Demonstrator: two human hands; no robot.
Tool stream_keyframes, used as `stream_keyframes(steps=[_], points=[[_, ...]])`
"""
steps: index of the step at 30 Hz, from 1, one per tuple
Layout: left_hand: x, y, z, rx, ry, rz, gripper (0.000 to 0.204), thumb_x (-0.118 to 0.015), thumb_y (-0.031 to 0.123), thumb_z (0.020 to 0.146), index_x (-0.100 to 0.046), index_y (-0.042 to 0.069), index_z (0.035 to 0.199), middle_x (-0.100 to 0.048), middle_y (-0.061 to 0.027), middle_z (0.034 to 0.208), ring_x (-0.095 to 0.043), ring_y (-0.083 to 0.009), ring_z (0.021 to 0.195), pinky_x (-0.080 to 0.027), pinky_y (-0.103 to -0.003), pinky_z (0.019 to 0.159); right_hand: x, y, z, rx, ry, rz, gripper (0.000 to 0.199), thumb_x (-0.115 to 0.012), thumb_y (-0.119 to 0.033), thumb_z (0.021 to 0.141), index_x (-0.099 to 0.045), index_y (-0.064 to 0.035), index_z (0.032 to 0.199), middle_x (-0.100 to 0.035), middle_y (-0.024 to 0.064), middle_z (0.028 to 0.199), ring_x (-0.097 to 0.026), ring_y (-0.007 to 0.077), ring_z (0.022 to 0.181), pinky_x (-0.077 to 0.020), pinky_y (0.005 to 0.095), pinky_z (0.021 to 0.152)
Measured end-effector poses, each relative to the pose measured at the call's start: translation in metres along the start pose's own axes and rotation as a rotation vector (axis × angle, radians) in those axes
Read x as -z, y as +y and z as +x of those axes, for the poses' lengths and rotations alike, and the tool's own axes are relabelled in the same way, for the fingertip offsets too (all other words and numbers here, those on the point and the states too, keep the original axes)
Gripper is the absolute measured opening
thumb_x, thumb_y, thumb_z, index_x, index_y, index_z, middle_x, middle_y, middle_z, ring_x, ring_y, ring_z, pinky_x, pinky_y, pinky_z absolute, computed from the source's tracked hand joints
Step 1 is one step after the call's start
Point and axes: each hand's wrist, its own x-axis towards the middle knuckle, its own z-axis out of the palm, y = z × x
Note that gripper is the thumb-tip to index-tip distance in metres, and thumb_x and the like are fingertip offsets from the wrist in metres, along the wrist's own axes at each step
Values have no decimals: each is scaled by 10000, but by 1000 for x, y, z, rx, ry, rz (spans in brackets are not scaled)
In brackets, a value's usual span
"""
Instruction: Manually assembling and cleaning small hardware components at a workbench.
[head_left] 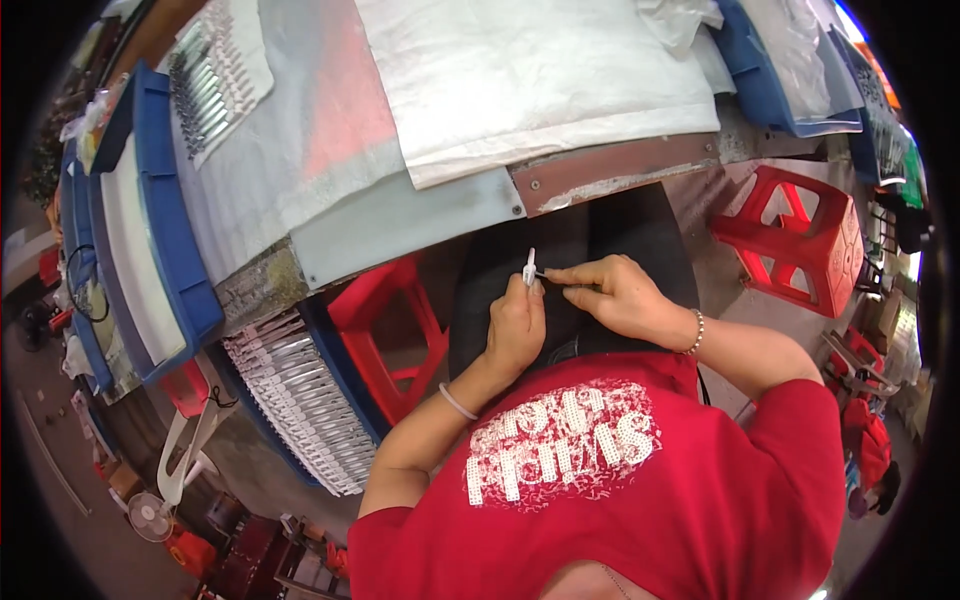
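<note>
Over my lap, my left hand (517, 330) is closed, its fingers and thumb pinching a small pale metal piece (530, 266) that stands up between them. To its right, my right hand (625, 298) is closed in a pinch, thumb and forefinger pointing at the piece. A thin dark tip shows between those fingertips and the piece; what it belongs to is too small to make out. Left of my lap, a blue tray (340, 365) holds rows of similar-looking silvery pieces (305, 400), several to a row.
Ahead is a workbench edge (410, 225) with a white cloth (540, 85) on top. More shiny pieces (210, 85) lie on it at far left. Blue bins (165, 220) stand at the left, another bin (760, 70) at far right. Red stools (800, 235) flank my legs.
</note>
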Motion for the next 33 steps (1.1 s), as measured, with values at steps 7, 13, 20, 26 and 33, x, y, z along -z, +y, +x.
stream_keyframes(steps=[7, 13, 20, 26, 33], points=[[35, 23, -10, 589, -278, -935, 267, -401, 253, 1033, -533, 21, 1019, -352, 43, 589, -317, -36, 433, -255, -184, 393, 45, -50, -37, 263, -54, -488, 295, -627, -74, 823, -647, -57, 1117, -629, 177, 980, -619, 353, 902, -510, 405, 767], [66, 40, -12, 651, -452, -1369, 482, -264, 361, 1049, -512, -27, 1191, -409, 10, 607, -381, -77, 443, -314, -205, 391, 147, -69, 49, 303, 688, -827, 290, -539, -96, 872, -580, -89, 1159, -582, 161, 1111, -629, 372, 792, -521, 443, 671], [73, 67, -2, 659, -495, -1442, 460, -291, 325, 1050, -481, -40, 1257, -446, -2, 650, -397, -79, 482, -343, -212, 418, 232, -62, 132, 146, 574, -1216, 209, -588, -135, 845, -648, -31, 1017, -648, 199, 929, -608, 377, 941, -490, 456, 801], [69, 67, -20, 385, -135, -386, 226, -526, 179, 969, -641, 19, 1079, -608, -62, 766, -553, -124, 590, -418, -251, 502, 72, -110, 30, 792, 235, -534, 253, -669, -26, 699, -646, -35, 951, -583, 128, 830, -607, 281, 790, -510, 350, 661], [58, 67, -30, -78, -25, 425, 198, -650, 92, 835, -597, 0, 1004, -585, -177, 842, -617, -367, 693, -490, -458, 564, 15, -50, 14, 519, 310, -274, 250, -658, 26, 700, -619, 8, 946, -622, 165, 947, -617, 344, 813, -525, 390, 706]])
